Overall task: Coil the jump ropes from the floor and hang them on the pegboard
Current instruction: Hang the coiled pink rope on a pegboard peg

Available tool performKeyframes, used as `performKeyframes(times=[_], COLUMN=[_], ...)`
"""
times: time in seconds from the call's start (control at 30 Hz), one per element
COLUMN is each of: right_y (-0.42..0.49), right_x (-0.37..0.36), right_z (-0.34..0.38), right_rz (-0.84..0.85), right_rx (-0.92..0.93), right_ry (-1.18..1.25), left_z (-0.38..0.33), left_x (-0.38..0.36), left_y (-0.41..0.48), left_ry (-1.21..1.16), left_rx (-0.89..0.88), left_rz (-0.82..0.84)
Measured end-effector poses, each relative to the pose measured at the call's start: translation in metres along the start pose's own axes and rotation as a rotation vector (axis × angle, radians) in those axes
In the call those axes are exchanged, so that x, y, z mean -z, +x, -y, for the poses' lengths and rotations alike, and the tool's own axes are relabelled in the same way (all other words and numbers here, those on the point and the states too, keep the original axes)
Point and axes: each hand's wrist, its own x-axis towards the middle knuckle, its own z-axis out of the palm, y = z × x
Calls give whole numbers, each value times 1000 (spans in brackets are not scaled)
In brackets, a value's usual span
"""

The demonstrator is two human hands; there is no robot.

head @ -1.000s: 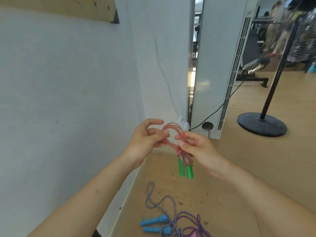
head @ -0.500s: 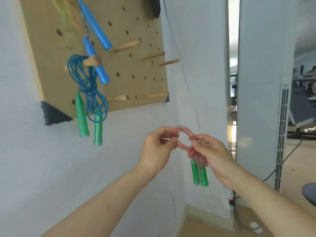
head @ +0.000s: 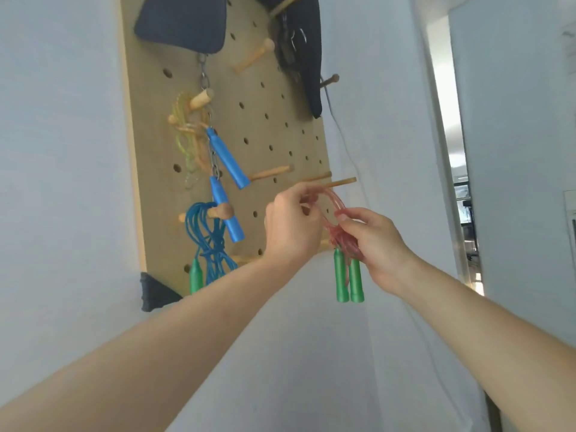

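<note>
A coiled pink jump rope [head: 334, 203] with two green handles [head: 348, 279] hangs between my hands in front of the wooden pegboard [head: 268, 129]. My left hand [head: 291, 227] pinches the left side of the loop. My right hand [head: 372, 243] grips the knotted bundle just above the handles. The top of the loop is just below a bare wooden peg [head: 338, 183] near the board's right edge. A blue rope [head: 207, 236] with green handles hangs from another peg [head: 222, 211]. A yellow rope [head: 187, 135] with blue handles [head: 227, 159] hangs higher up.
Dark items [head: 182, 21] hang at the top of the pegboard, one [head: 304, 51] covering its upper right. Several bare pegs [head: 269, 173] stick out. A thin cable [head: 346, 145] runs down the white wall. A doorway [head: 458, 169] opens at the right.
My view has swung up from the floor to the pegboard. Both hands have carried the pink coil upward and close to the board, under the right-hand peg.
</note>
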Motion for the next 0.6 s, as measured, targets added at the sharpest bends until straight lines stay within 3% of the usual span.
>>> performKeyframes(times=[0.37, 0.6], right_y=[81, 102], right_x=[-55, -69], right_z=[35, 22], right_rz=[-52, -38], right_rx=[153, 119], right_ry=[-154, -207], left_z=[8, 12], left_x=[19, 14], left_y=[81, 93], left_ry=[112, 146], left_rx=[-44, 76], left_rz=[-124, -107])
